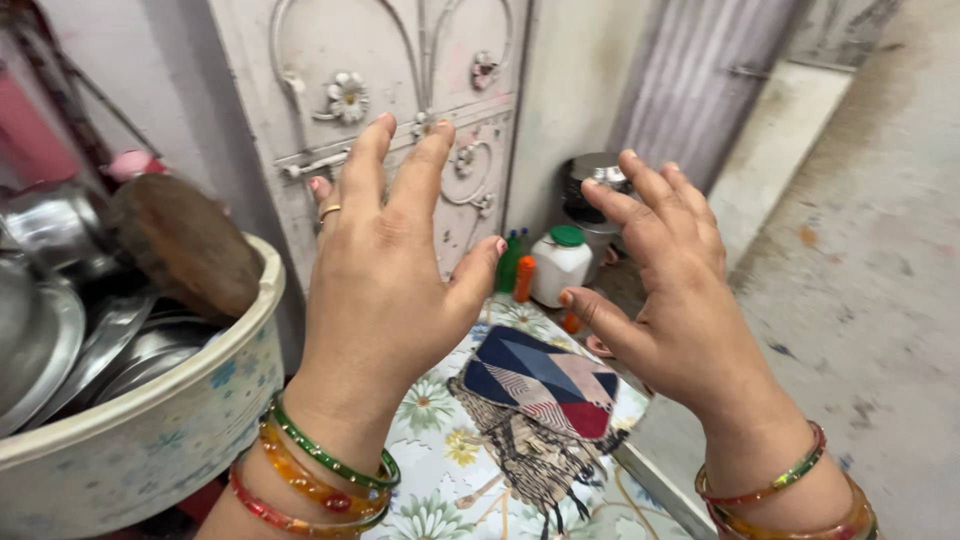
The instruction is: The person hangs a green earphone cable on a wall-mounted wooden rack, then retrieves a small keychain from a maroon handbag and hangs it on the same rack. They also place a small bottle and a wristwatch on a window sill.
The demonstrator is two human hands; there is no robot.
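Open floor lay at three o'clock; a cream plastic tub of steel dishes blocked nine o'clock, and a white green-capped jug stood at twelve.

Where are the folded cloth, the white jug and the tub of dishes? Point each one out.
folded cloth [545,385], head view, on the middle of its patterned top.
white jug [558,268], head view, on its white body below the green cap.
tub of dishes [150,440], head view, on its flowered outer wall.
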